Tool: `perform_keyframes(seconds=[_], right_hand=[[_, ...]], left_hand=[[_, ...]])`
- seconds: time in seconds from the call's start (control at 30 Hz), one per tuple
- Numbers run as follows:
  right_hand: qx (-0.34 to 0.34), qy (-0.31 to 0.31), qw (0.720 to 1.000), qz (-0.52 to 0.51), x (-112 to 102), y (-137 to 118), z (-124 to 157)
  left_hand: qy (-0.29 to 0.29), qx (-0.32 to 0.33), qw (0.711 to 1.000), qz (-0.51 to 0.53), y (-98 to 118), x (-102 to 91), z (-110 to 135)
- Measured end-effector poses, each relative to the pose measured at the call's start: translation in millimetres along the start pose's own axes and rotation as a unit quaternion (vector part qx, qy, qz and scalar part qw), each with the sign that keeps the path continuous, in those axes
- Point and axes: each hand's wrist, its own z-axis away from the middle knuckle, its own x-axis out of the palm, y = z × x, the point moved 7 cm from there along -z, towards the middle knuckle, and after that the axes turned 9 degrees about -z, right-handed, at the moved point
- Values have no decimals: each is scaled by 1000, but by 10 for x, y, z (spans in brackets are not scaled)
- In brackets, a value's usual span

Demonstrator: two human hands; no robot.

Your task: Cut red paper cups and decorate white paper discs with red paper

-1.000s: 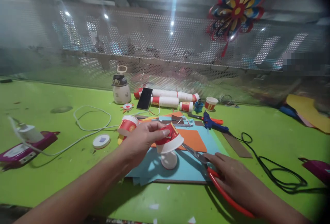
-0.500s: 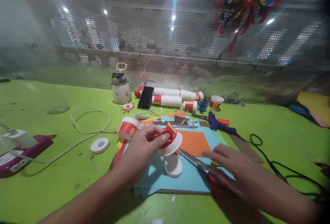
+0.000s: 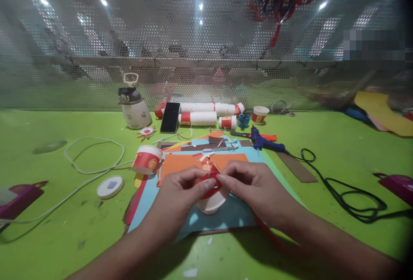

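Note:
A cut-up red and white paper cup (image 3: 211, 202) is held low over the blue paper sheets (image 3: 240, 216), its white part facing me. My left hand (image 3: 182, 194) pinches its red printed part between thumb and fingers. From the other side my right hand (image 3: 250, 185) is closed on the same red part, thumb against fingertips. The fingertips of both hands nearly meet there. Below my right wrist a red scissors handle (image 3: 269, 230) shows in part; the blades are hidden. Orange paper (image 3: 180, 164) lies just behind the hands.
A whole paper cup (image 3: 146, 160) lies left of the sheets, near a white lid (image 3: 110, 187). Farther back are a phone (image 3: 170, 117), stacked cups (image 3: 198, 118), a bottle (image 3: 134, 110) and a blue glue gun (image 3: 263, 140). Cables (image 3: 342, 194) run across both sides.
My right hand has left the scissors and moved left to grip the cut paper cup with my left hand. The white disc in front is no longer seen separately. The view has shifted.

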Motion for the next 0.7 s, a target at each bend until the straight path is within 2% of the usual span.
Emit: perform_keyframes(seconds=[0.13,0.23,0.37,0.47,0.57,0.63,0.7], right_hand=[[17,42,996,-82,-151,94,-10],[38,43,988,-145,-213,186,-19],[35,41,984,-173,-253,233,-17],[32,40,982,-183,-262,246,-14],[23,42,983,-179,-282,256,-23],[14,47,984,-170,-302,258,-30],[5,52,987,-152,-314,249,-32]], left_hand=[[-6,-22,999,35,-126,-29,-62],[23,-21,999,28,-134,-137,-155],[86,53,995,-15,121,-347,-410],[103,94,989,-41,316,-474,-672],[97,76,986,-113,342,-566,-844],[123,64,977,-164,317,-622,-815],[145,69,967,-198,308,-597,-672]])
